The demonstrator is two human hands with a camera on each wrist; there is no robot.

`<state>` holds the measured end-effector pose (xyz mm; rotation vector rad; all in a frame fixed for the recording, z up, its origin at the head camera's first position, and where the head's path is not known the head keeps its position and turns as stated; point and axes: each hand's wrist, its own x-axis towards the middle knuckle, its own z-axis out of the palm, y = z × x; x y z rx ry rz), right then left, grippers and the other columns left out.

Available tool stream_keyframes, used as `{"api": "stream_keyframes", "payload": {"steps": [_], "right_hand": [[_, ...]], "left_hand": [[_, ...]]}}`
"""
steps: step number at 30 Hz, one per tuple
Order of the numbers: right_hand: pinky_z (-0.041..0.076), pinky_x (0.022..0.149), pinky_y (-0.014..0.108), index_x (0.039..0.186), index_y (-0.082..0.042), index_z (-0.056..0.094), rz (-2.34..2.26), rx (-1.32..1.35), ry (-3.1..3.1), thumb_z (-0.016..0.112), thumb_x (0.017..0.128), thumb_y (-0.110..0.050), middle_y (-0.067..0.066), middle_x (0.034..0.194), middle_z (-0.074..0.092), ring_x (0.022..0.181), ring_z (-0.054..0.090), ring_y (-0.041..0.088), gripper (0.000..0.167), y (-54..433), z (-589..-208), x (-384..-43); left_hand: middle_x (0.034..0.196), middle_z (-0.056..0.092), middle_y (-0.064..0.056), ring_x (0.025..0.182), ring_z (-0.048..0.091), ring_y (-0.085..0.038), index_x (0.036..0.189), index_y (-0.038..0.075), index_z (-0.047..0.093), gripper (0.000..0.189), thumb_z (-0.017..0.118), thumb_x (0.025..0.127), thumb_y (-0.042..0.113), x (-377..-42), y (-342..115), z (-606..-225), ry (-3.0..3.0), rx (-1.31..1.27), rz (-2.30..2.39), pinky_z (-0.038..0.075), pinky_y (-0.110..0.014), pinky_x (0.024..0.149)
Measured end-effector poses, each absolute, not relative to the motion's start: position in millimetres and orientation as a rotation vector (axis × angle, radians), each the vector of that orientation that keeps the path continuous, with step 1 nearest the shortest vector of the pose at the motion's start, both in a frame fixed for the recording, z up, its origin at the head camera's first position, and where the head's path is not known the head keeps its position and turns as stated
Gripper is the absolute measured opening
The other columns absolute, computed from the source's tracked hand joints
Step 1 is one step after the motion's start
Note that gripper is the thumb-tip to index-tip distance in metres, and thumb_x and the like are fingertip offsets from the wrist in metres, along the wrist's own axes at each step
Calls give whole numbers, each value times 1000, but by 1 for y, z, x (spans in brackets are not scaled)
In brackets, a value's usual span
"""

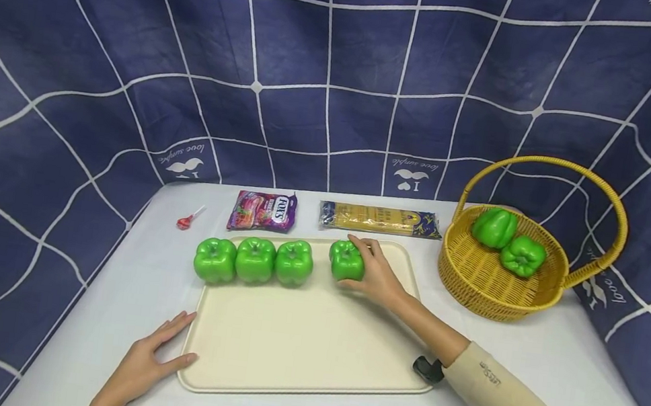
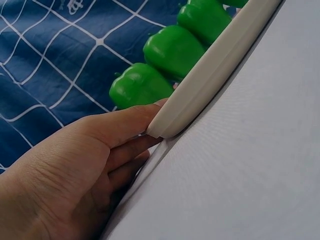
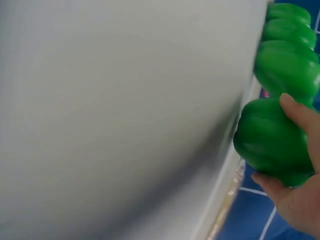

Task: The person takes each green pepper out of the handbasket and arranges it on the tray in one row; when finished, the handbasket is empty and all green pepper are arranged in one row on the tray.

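A green bell pepper [image 1: 346, 261] is in my right hand [image 1: 379, 277], thumb and fingers on either side of it, over the back right part of the cream tray [image 1: 308, 343]. The right wrist view shows this pepper [image 3: 272, 137] beside the row; whether it touches the tray I cannot tell. Three more green peppers stand side by side along the tray's back left: the leftmost [image 1: 215, 260], the middle [image 1: 255, 260] and the right one [image 1: 294, 262]. My left hand [image 1: 137, 366] rests at the tray's left edge, fingers extended, thumb touching the rim near the front corner.
A yellow wicker basket [image 1: 468, 295] with a tall handle stands at the right, two green peppers [image 1: 494, 228] inside. Behind the tray lie a purple FOX'S candy bag [image 1: 263, 212] and a pasta packet [image 1: 378, 220]. A red lollipop [image 1: 184, 221] lies at the back left.
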<state>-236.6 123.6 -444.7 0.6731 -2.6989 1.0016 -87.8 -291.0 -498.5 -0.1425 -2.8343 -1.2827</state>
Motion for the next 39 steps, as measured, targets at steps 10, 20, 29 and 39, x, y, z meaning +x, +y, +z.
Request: {"api": "stream_keyframes", "payload": {"steps": [10,20,29,39], "right_hand": [[44,96,49,144,-10,26,979,717,-2778,85,66,-20,19,133,37,116,48,36,99,123,-448,-229],[42,98,46,145,-10,23,989,772,-2760,83,67,-21,20,134,40,118,47,34,99,108,-445,-232],[42,99,45,147,-13,19,991,781,-2772,83,67,-25,17,135,39,119,46,33,103,99,-448,-234],[41,99,45,147,-13,19,985,776,-2769,83,66,-25,18,136,38,120,45,33,104,97,-449,-234]], "left_hand": [[141,39,-17,127,26,-51,134,19,50,69,77,73,35,-87,-291,-498,-2829,-161,-1262,25,-64,100],[141,39,-17,127,25,-52,134,19,50,68,77,73,33,-87,-291,-497,-2813,-170,-1269,25,-64,100],[142,39,-16,128,25,-52,134,21,50,69,78,72,33,-89,-292,-502,-2817,-173,-1282,24,-65,101],[141,39,-18,127,25,-52,134,20,50,69,78,73,34,-89,-292,-501,-2828,-155,-1265,25,-64,100]]}}
